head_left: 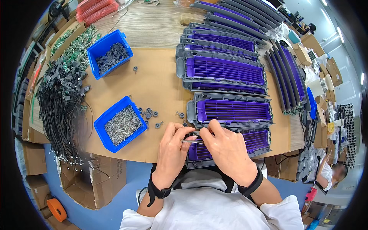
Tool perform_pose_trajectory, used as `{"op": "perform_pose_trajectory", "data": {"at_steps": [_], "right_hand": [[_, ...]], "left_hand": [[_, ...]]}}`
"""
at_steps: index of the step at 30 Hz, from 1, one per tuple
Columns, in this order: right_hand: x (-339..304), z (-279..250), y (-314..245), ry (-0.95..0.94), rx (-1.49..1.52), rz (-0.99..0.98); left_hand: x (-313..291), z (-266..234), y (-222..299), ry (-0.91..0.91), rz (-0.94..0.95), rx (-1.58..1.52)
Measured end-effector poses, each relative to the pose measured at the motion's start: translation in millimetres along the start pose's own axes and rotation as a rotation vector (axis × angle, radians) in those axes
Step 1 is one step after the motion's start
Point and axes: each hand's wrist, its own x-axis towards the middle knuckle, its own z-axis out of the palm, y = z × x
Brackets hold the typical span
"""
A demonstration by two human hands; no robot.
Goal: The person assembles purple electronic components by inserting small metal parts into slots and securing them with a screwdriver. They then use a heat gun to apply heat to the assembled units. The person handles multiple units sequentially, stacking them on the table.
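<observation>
In front of my body lies a grey panel with a purple slatted insert (251, 142), and both hands are at its left end. My left hand (170, 149) has its fingers curled and pinched by the panel's corner; whatever sits between the fingertips is too small to make out. My right hand (229, 151) is closed, fingertips down over the panel. From under it a thin silver tool that looks like tweezers (193, 141) points left toward my left thumb. Just beyond lies a matching purple-and-grey panel (234, 110). Small grey round knobs (148, 113) are scattered left of the panels.
A blue bin of screws (100, 128) and a blue bin of grey knobs (92, 57) stand on the left. Black cables (57, 115) hang over the left edge. More panels (226, 71) are stacked behind and at the right (285, 76). Another person (327, 174) sits far right.
</observation>
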Motion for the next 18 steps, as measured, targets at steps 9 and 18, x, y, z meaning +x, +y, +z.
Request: {"op": "perform_pose_trajectory", "data": {"at_steps": [9, 18], "right_hand": [[-3.9, 12.9, 8.9, 0.122, 0.185, -0.032], [-10.0, 22.4, 10.9, 0.161, 0.275, 0.007]], "left_hand": [[0.7, 1.1, -2.1, 0.000, 0.046, 0.027], [0.5, 1.5, -1.4, -0.026, 0.104, 0.115]]}}
